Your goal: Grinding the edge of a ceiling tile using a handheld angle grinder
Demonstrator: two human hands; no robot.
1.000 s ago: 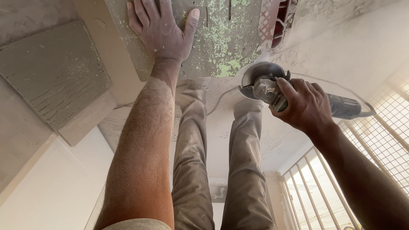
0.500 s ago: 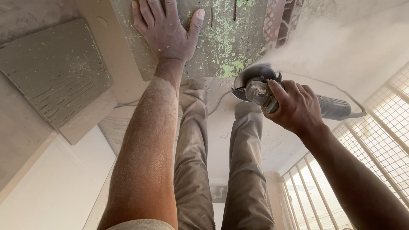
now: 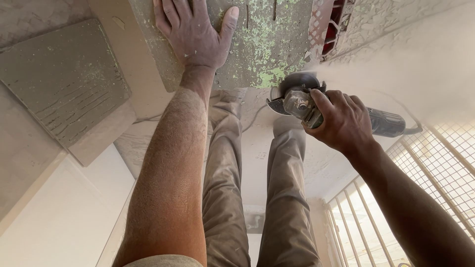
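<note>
- Two bare hands are working at a slab (image 3: 277, 54), a grey panel flecked with peeling green paint, lying at the top middle of the head view.
- The left hand (image 3: 195, 34) is lying open and flat on the slab, palm down, fingers spread toward the top edge, thumb out to the right; it is gripping nothing.
- The right hand (image 3: 344, 121) is closing around the body of an angle grinder (image 3: 316, 106), fingers wrapped over the top of the housing.
- The grinder's disc and guard are sitting at the slab's lower edge, just right of the green patch; whether the disc is touching the slab I cannot tell.
- Pale dust is blowing off to the right from the disc, hazing the upper right corner.
- The grinder's grey tail and cord are sticking out to the right past the hand.
- The person's legs in dusty trousers (image 3: 257, 188) are showing below the slab, between the two forearms.
- A second grey tile (image 3: 64, 81) is lying to the left, well apart from the hands.
- A white metal grille (image 3: 405, 198) is filling the lower right corner.
</note>
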